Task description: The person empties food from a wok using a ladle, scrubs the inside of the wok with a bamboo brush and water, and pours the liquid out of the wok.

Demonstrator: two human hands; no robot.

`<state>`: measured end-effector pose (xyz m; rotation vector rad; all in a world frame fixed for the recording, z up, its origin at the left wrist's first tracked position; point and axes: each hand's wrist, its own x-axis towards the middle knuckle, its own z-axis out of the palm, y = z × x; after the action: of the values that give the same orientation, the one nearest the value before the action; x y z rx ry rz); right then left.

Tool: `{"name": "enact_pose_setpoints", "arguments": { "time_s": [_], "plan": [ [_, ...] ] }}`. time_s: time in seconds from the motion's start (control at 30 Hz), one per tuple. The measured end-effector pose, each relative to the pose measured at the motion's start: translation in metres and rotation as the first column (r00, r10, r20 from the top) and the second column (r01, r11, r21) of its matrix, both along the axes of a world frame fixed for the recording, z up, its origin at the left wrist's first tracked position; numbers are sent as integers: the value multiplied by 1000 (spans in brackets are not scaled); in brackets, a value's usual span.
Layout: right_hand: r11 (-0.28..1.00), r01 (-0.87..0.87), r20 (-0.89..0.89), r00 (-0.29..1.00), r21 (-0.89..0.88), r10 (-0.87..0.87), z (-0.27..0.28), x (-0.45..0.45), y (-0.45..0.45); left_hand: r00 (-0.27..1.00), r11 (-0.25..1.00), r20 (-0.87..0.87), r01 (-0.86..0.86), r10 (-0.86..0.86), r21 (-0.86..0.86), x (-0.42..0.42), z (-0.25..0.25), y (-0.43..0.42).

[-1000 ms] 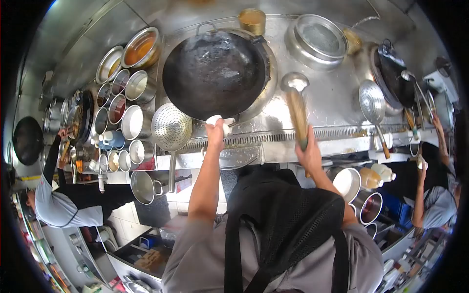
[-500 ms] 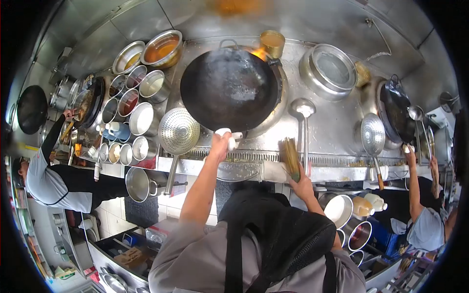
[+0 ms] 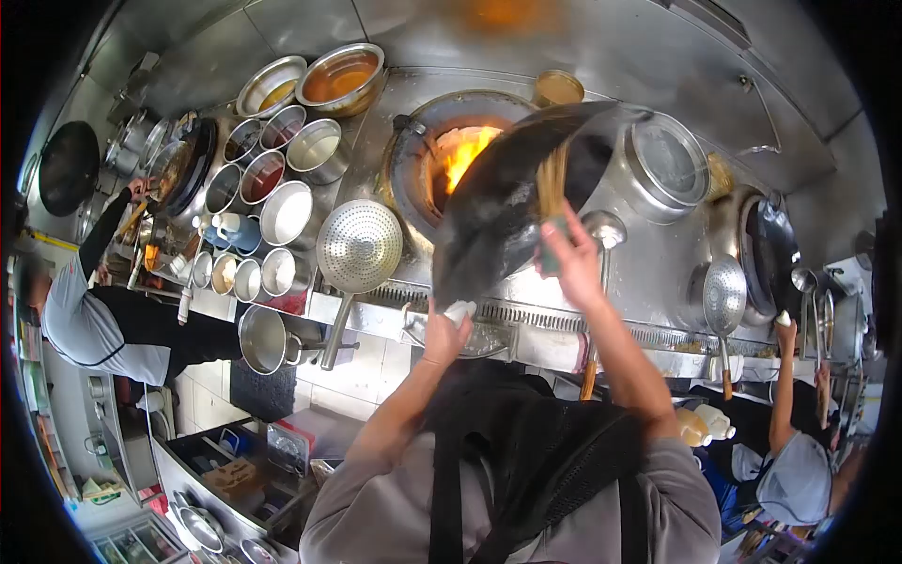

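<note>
A black wok (image 3: 498, 207) is raised off the burner (image 3: 413, 160) and tipped steeply to the right, blurred by motion. My left hand (image 3: 442, 336) is closed on the wok's near side, with a white cloth (image 3: 459, 311) in its grip; the handle itself is hidden. In my right hand (image 3: 578, 263) is a bamboo wok brush (image 3: 552, 180), its bristles against or just in front of the wok's inner side. Flames (image 3: 467, 155) burn in the uncovered burner. A ladle (image 3: 606, 228) lies just right of my right hand.
A perforated skimmer (image 3: 359, 246) rests left of the burner, beside several seasoning pots (image 3: 287, 212). Behind the wok stands a steel pot (image 3: 669, 164). One co-worker (image 3: 103, 329) is at the left, another (image 3: 797, 465) at the right by a second wok (image 3: 772, 244).
The wok has come off the burner and tipped to the right, baring the flames. My right hand has brought the brush up from the stove's front edge to the wok.
</note>
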<state>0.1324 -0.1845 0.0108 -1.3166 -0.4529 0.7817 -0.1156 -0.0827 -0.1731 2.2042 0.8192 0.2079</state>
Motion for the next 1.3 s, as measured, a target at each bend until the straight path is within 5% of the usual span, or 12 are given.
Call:
{"name": "enact_pose_setpoints", "arguments": {
  "time_s": [0.13,0.17,0.3,0.4,0.53,0.7,0.77,0.83,0.97,1.1,1.17,1.3],
  "plan": [
    [958,-258,481,828,-128,287,-70,-59,-1,962,947,272,-108,23,301,14,13,0],
    [935,-295,728,594,-198,341,-82,-62,-7,944,984,305,-156,124,86,16,15,9],
    [441,109,449,354,-891,820,-132,69,-31,884,885,312,-202,349,-419,25,33,44],
    [568,522,743,220,-637,632,-55,185,20,875,841,264,-245,407,-483,37,26,60],
    [852,523,984,161,-23,-73,67,180,120,889,746,83,-323,450,-583,61,13,82],
    [753,519,874,23,405,-485,8,141,234,907,719,67,-283,416,-635,67,-32,87],
    [804,546,884,224,236,-411,-86,112,277,912,697,63,-264,406,-666,69,-29,89],
    [843,-54,283,929,-535,239,-124,61,286,920,666,98,-198,379,-719,66,-37,90],
    [663,-546,-93,803,-512,589,-82,54,238,911,622,67,-222,407,-751,65,-39,91],
    [625,-3,451,690,-781,567,-114,120,218,931,619,85,-166,354,-768,63,-36,100],
    [623,-98,383,711,-776,589,-92,53,217,924,479,84,-114,372,-871,62,-11,107],
    [154,-665,-288,505,-731,814,-37,72,162,888,356,105,-70,449,-932,57,15,109]
  ]
}}
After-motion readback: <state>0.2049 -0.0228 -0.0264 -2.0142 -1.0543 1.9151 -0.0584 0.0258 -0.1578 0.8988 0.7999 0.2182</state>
